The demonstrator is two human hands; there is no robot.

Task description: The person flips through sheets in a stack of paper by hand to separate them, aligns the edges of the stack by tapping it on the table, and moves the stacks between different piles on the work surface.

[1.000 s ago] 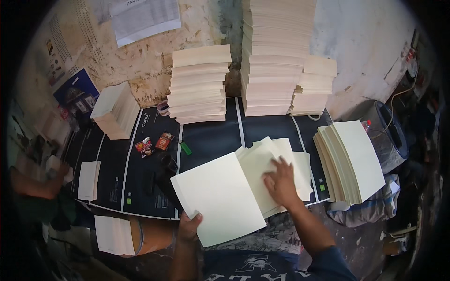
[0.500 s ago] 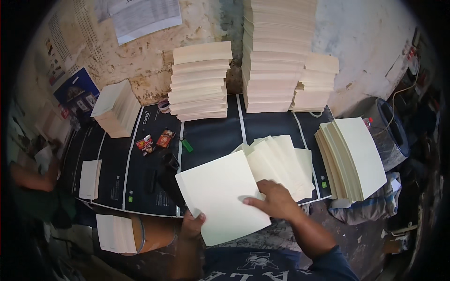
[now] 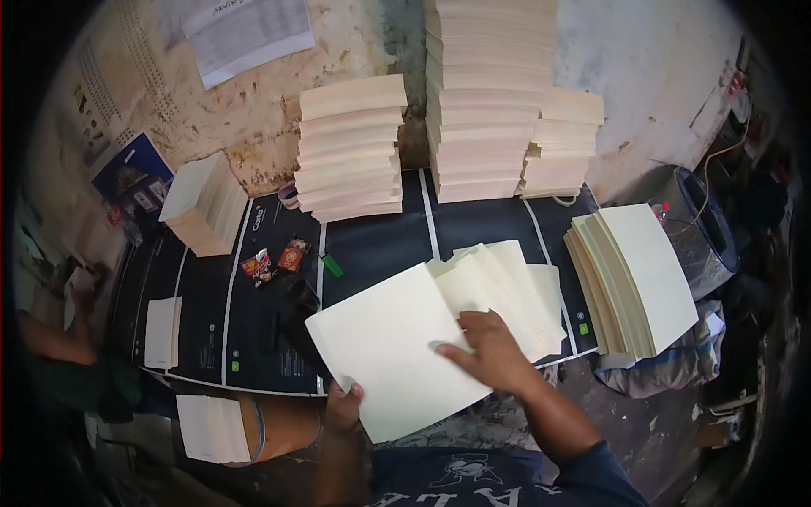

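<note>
A slightly tilted, cream paper sheet stack (image 3: 389, 355) is held in front of me, over the table's near edge. My left hand (image 3: 345, 407) is closed on its lower left edge, with the thumb on top and the fingers hidden beneath. My right hand (image 3: 494, 353) straddles its right edge, thumb lying on the top sheet and fingers at the far side of the edge; their tips are partly hidden. Just beyond, several fanned cream sheets (image 3: 511, 296) lie on the dark table, partly covered by the held stack.
Tall paper stacks (image 3: 351, 152) stand along the wall. A leaning stack (image 3: 655, 279) is at the table's right end. Two small packets (image 3: 293, 254) and a green lighter-like object (image 3: 332, 265) lie left of centre. Another person's arm (image 3: 55, 338) shows at far left.
The held stack has shifted slightly left and up in view, with both hands still at it. My right thumb and fingers have moved a little. The whole view has shifted slightly.
</note>
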